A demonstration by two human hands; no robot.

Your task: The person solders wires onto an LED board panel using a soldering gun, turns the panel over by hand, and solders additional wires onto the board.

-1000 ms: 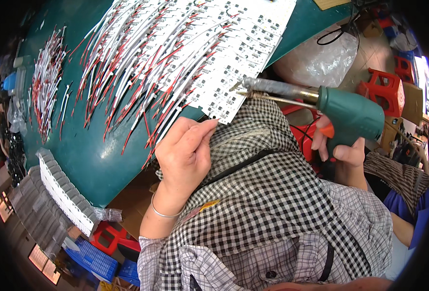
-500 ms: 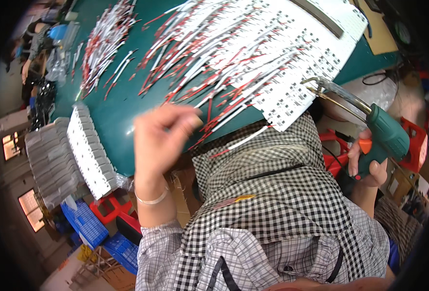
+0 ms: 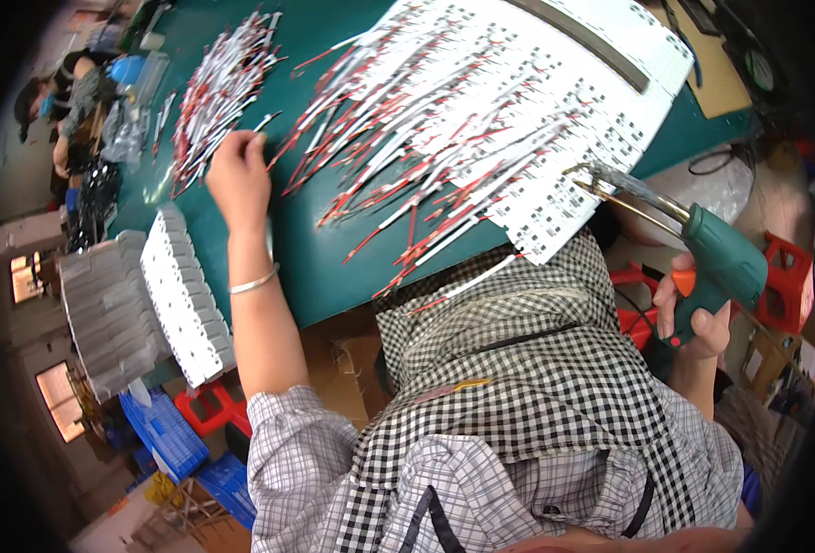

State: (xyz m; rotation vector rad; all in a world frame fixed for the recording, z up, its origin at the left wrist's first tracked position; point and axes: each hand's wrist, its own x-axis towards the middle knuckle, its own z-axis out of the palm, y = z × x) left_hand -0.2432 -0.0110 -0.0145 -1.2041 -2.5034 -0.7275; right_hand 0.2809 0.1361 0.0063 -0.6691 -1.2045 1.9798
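My left hand (image 3: 241, 177) reaches over the green table, its fingers pinched at a short white wire (image 3: 268, 121) beside a heap of loose red and white wires (image 3: 223, 92). The hand hides most of that wire. In my right hand (image 3: 695, 318) is a green soldering gun (image 3: 723, 253) with an orange trigger, fingers wrapped round its handle. Its metal tip and a thin guide tube point left, over the near right corner of a white circuit board panel (image 3: 541, 217). Many red and white wires (image 3: 426, 175) lie in rows across the panel, their ends hanging past its left side.
A dark bar (image 3: 592, 41) lies across the panel's far part. Stacked white strips (image 3: 184, 295) and grey ones (image 3: 112, 313) stand at the table's left edge. One wire (image 3: 481, 278) overhangs onto my checked apron. Red stools (image 3: 785, 281) and blue crates (image 3: 160, 433) are around. Another person is at far left.
My left hand has moved away from the panel's near wire ends, forward and left, to the loose wires by the heap. The soldering gun has shifted only slightly.
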